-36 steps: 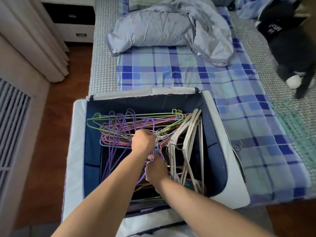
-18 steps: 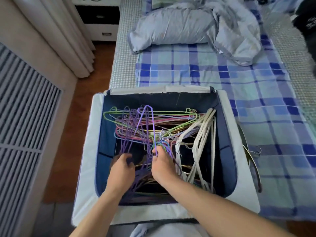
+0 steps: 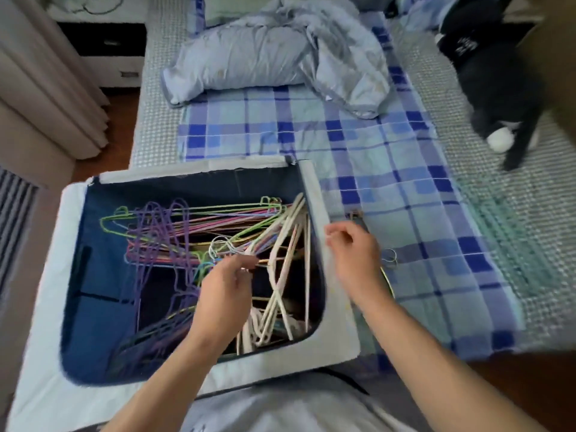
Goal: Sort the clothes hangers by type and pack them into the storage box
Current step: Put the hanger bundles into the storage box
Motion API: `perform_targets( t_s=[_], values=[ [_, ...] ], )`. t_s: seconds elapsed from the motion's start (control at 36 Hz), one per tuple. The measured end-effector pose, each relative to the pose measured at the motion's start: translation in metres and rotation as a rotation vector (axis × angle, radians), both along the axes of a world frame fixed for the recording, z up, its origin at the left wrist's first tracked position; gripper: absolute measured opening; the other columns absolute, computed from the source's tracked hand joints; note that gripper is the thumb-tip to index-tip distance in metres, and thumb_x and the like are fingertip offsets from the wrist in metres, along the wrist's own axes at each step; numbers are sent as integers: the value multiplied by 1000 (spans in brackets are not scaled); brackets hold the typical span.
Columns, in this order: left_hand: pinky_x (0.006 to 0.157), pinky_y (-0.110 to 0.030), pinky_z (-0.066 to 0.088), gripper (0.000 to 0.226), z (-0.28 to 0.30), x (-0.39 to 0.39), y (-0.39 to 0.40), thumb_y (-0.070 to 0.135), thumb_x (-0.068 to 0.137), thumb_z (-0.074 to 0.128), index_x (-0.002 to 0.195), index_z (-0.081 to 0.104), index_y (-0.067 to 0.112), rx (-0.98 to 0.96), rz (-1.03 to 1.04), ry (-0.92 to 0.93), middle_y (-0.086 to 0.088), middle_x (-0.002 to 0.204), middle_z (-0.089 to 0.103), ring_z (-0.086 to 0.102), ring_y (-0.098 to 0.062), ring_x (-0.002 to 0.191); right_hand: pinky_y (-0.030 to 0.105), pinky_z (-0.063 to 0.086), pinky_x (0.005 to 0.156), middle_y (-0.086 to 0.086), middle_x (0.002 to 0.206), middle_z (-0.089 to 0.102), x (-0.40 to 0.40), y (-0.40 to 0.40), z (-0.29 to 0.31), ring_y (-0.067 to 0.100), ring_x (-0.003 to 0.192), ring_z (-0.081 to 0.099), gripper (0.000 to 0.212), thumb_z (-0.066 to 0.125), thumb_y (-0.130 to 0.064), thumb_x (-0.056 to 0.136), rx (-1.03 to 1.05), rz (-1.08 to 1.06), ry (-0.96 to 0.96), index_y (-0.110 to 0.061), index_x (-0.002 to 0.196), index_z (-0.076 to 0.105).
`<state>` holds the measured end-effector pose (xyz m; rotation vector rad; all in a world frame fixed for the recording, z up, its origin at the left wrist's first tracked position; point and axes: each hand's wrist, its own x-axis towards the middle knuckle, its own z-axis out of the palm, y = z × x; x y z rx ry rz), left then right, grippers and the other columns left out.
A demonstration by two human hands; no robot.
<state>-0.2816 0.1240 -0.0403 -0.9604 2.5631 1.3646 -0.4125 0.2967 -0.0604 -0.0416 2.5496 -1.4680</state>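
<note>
I see L hand (image 3: 226,283) over storage box (image 3: 338,332), fingers loosely curled near white hangers (image 3: 282,260), holding nothing; R hand (image 3: 352,251) over box rim, fingers half-open, empty.

The bed (image 3: 514,213) carries a checked sheet (image 3: 389,169), crumpled pillow (image 3: 249,60), black plush toy (image 3: 498,76) and loose hangers (image 3: 388,260).

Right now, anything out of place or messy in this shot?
Yes. A few hangers lie on the bed outside the box, behind the right hand. Inside, the white hangers lean askew and cross over the coloured wire hangers, so the types are tangled.
</note>
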Motion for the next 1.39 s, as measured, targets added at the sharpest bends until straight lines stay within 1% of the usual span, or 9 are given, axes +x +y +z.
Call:
perform_targets(
  t_s=[0.08, 0.17, 0.28, 0.39, 0.61, 0.94, 1.06, 1.19, 1.39],
  values=[
    [71, -24, 51, 35, 35, -33, 89, -8, 99, 44, 99, 72, 14, 421, -58, 134, 4, 86, 74, 69, -10, 77, 35, 52, 78, 5, 84, 73, -55, 117, -37, 24, 83, 68, 27, 55, -6, 91, 156, -261, -136, -26, 77, 66],
    [74, -26, 53, 39, 25, -63, 169, -11, 96, 43, 99, 70, 17, 656, -222, 19, 3, 84, 73, 67, -12, 78, 33, 41, 63, 12, 71, 65, -78, 204, -95, 25, 75, 60, 19, 53, -18, 82, 429, -121, -368, -18, 65, 61],
    [68, -29, 48, 26, -34, -102, 240, 13, 92, 55, 75, 66, 30, 652, -284, -327, 2, 83, 63, 58, -19, 78, 29, 37, 67, 13, 87, 66, -75, 241, -164, 31, 90, 64, 20, 53, -26, 86, 570, 115, -605, -11, 85, 66],
    [67, -35, 39, 9, -90, -121, 263, 15, 77, 59, 72, 66, 18, 644, 34, -499, -1, 69, 58, 51, -23, 70, 30, 48, 81, 13, 114, 68, -72, 233, -242, 32, 105, 64, 36, 57, -37, 91, 521, 136, -722, -7, 110, 63],
    [82, -37, 51, 41, -124, -101, 259, 26, 65, 58, 104, 71, 23, 549, 303, -611, -4, 89, 69, 65, -25, 86, 31, 49, 71, -2, 88, 62, -81, 205, -317, 24, 81, 65, 19, 54, -19, 85, 429, -5, -567, -16, 104, 53],
    [108, -32, 45, 35, -26, -126, 268, 38, 107, 46, 141, 54, 34, 621, 146, -164, 11, 132, 63, 62, -8, 118, 22, 39, 45, 1, 74, 68, -93, 220, -43, 7, 54, 61, 21, 56, -29, 102, 108, 23, -416, -14, 88, 63],
    [76, -42, 63, 34, 39, -114, 241, 37, 110, 39, 114, 71, 25, 745, 152, 43, -2, 100, 75, 74, -27, 89, 16, 41, 51, -4, 71, 68, -82, 170, 28, 5, 63, 64, 27, 55, -37, 101, 32, 174, -313, -15, 89, 66],
    [52, -36, 48, 33, 78, -51, 154, 35, 109, 40, 112, 66, 15, 573, 338, 266, -12, 86, 68, 60, -35, 69, 50, 61, 70, 17, 92, 72, -48, 75, 64, 23, 82, 72, 40, 45, -41, 103, -250, 438, -490, -8, 95, 65],
    [57, -30, 46, 37, 77, 98, -21, 58, 103, 40, 90, 62, 31, -128, 498, 122, 0, 60, 61, 59, -20, 53, 40, 61, 58, 0, 66, 60, 8, -19, 80, 11, 48, 58, 17, 52, -26, 101, -84, 638, -281, -19, 86, 53]
  ],
)
